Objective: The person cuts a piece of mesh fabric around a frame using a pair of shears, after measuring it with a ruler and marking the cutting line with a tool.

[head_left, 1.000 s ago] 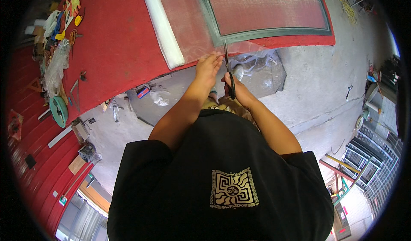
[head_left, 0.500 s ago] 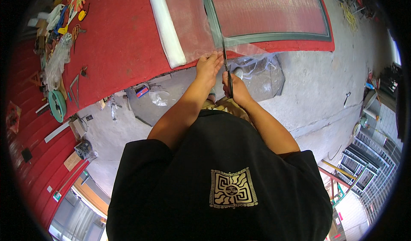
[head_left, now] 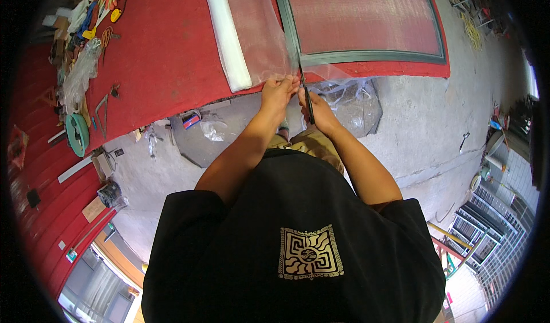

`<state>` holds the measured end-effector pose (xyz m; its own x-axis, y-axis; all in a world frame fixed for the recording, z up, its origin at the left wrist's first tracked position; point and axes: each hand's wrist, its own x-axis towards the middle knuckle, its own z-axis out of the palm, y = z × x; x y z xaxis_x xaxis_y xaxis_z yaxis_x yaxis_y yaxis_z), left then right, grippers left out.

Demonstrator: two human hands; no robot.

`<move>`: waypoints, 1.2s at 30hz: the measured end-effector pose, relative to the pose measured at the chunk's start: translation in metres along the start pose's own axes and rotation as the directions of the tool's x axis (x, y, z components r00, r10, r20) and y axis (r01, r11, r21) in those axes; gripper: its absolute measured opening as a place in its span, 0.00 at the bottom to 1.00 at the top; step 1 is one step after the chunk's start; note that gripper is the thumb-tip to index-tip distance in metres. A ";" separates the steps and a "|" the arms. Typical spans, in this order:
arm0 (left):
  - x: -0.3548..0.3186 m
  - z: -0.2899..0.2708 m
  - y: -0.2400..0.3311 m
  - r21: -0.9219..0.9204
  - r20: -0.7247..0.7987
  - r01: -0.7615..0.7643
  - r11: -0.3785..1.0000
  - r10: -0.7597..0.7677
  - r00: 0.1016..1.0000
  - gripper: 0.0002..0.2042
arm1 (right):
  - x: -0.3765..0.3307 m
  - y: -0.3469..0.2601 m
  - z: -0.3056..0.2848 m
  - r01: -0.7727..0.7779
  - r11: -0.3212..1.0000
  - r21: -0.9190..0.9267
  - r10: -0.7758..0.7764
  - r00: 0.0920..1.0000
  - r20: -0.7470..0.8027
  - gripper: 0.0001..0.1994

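Note:
My left hand (head_left: 279, 92) pinches the near edge of a thin translucent mesh sheet (head_left: 258, 30) that lies on the red table (head_left: 166, 48). Black scissors (head_left: 305, 91) are gripped in my right hand (head_left: 319, 112), their blades pointing away from me into the mesh, right beside the grey frame (head_left: 355, 56). The frame is a large rectangle with mesh over it, lying flat on the table. A white roll (head_left: 228, 36) of the mesh material lies to the left of the sheet.
Tools, tape rolls and plastic bags (head_left: 80, 65) clutter the table's left end. A clear plastic bag (head_left: 355, 102) and a grey sheet (head_left: 200, 139) lie on the concrete floor under the table edge. Metal racks (head_left: 492, 231) stand at the right.
Both hands and the scissors stay at the mesh edge; the view has shifted slightly, nothing else visibly moved.

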<state>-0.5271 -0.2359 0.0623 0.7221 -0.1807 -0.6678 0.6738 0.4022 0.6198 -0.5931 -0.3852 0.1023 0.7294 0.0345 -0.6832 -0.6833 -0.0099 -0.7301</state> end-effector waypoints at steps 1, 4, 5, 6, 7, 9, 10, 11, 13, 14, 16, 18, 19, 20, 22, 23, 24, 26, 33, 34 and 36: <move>0.000 0.000 0.000 -0.002 0.011 -0.013 1.000 0.013 1.000 0.12 | 0.004 0.003 -0.001 -0.011 1.000 -0.006 0.011 1.000 -0.006 0.28; -0.005 0.004 0.007 0.010 -0.030 0.019 1.000 -0.018 0.999 0.12 | 0.014 0.016 -0.002 -0.019 0.999 -0.047 0.018 0.999 -0.034 0.26; -0.005 0.005 0.008 0.009 -0.030 0.021 1.000 -0.021 0.999 0.12 | 0.014 0.019 -0.002 -0.008 0.997 -0.075 0.005 0.999 -0.050 0.25; -0.004 0.003 0.007 0.006 -0.030 0.023 1.000 -0.023 0.999 0.12 | 0.014 0.020 -0.002 0.001 0.994 -0.106 -0.008 0.998 -0.066 0.25; -0.003 0.001 0.005 0.003 -0.030 0.026 1.000 -0.026 0.999 0.12 | 0.014 0.020 -0.002 0.019 0.993 -0.117 -0.026 0.998 -0.062 0.25; -0.002 -0.003 0.001 0.013 -0.017 0.004 1.000 -0.004 1.000 0.12 | 0.012 0.016 -0.001 0.054 0.989 -0.137 -0.062 0.997 -0.056 0.26; -0.001 -0.006 -0.002 0.018 -0.010 -0.007 1.000 0.007 1.000 0.12 | 0.011 0.011 0.000 0.046 0.989 -0.138 -0.055 0.996 -0.067 0.27; 0.000 -0.009 -0.004 0.003 -0.003 -0.006 1.000 0.006 1.000 0.12 | 0.010 0.005 0.000 0.037 0.990 -0.138 -0.048 0.996 -0.078 0.30; 0.000 -0.011 -0.006 -0.025 0.017 -0.002 1.000 0.002 1.000 0.12 | 0.011 0.000 0.000 0.034 0.987 -0.159 -0.049 0.995 -0.092 0.32; -0.001 -0.011 -0.007 -0.031 0.016 -0.002 1.000 0.003 1.000 0.11 | 0.016 -0.001 -0.001 0.039 0.983 -0.181 -0.056 0.994 -0.092 0.32; -0.005 -0.008 -0.002 -0.042 0.013 -0.003 0.999 0.003 1.000 0.10 | 0.020 -0.003 -0.001 0.043 0.975 -0.220 -0.067 0.993 -0.101 0.32; -0.009 -0.006 0.002 -0.049 -0.002 0.005 0.999 -0.005 1.000 0.10 | 0.021 -0.004 -0.001 0.043 0.966 -0.256 -0.075 0.990 -0.120 0.31; -0.010 -0.005 0.003 -0.054 -0.010 0.009 0.999 -0.009 1.000 0.10 | 0.022 -0.002 -0.001 0.049 0.972 -0.230 -0.080 0.989 -0.128 0.30; -0.012 -0.006 0.006 -0.057 0.003 0.021 0.998 -0.020 1.000 0.10 | 0.022 0.002 -0.002 0.055 0.977 -0.204 -0.084 0.987 -0.136 0.29; -0.018 -0.013 0.012 -0.065 0.031 0.041 0.997 -0.039 0.999 0.09 | 0.026 0.012 -0.006 0.057 0.991 -0.118 -0.074 0.986 -0.150 0.27; -0.023 -0.018 0.016 -0.116 0.067 0.044 0.992 -0.036 0.997 0.10 | 0.023 0.018 -0.010 0.051 0.997 -0.056 -0.059 0.986 -0.156 0.26; -0.028 -0.027 0.021 -0.164 0.097 0.040 0.986 -0.025 0.995 0.12 | 0.022 0.023 -0.011 0.050 0.999 0.009 -0.048 0.987 -0.154 0.24; -0.038 -0.050 0.037 -0.368 0.178 0.023 0.930 0.046 0.983 0.16 | 0.011 0.032 -0.019 0.053 0.990 0.128 -0.032 0.987 -0.158 0.21; -0.039 -0.082 0.098 -0.003 -0.050 -0.430 0.903 0.429 0.902 0.43 | -0.039 0.046 -0.035 0.108 0.991 0.077 -0.093 0.979 -0.182 0.17; -0.023 -0.081 0.098 0.408 -0.010 -0.479 0.777 0.528 0.849 0.47 | -0.044 0.049 -0.036 0.141 0.988 0.054 -0.129 0.975 -0.181 0.18; -0.005 -0.066 0.107 0.861 0.030 -0.336 0.383 0.620 0.784 0.57 | -0.046 0.056 -0.032 0.053 0.997 0.052 -0.038 0.967 -0.252 0.18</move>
<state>-0.4684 -0.1324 0.1048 0.9886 0.0807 -0.1273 0.1506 -0.5577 0.8163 -0.6638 -0.4196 0.0924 0.7397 -0.2177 -0.6367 -0.6443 0.0438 -0.7635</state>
